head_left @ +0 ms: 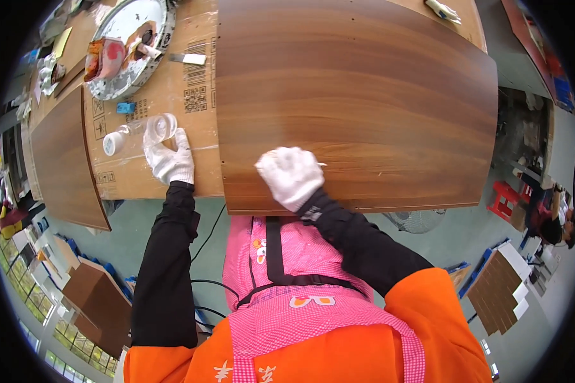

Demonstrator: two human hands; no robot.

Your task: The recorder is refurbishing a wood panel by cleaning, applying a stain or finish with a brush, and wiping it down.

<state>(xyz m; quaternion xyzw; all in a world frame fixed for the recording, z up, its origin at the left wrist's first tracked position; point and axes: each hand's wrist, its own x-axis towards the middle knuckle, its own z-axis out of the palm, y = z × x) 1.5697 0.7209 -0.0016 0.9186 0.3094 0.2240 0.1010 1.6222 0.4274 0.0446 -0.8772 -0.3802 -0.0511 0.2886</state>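
Head view: I am taking the wood-grain panel [358, 102] as the landmark, since it is lying flat across the cardboard-covered bench [172, 83] with its long axis running left to right in front of me. The right hand [291, 175], in a white glove, is resting on the panel's near edge toward its left corner, curled closed over a small pale item that I cannot identify; only a thin tip is showing at the knuckles. The left hand [168, 156], also gloved, is lying off the panel, just beside its left edge on the cardboard, and its fingers are wrapping a small clear jar [161, 126], which is tilting with its open mouth toward the camera. A white cap [114, 143] is lying further left of the panel, near the jar but apart from it. The jar is therefore sitting left of the working spot on the panel, so I am judging the left hand the nearer to the jar and the right hand the nearer to the panel surface. A round metal tray [156, 48] is sitting beyond the jar, off the panel's far left corner.
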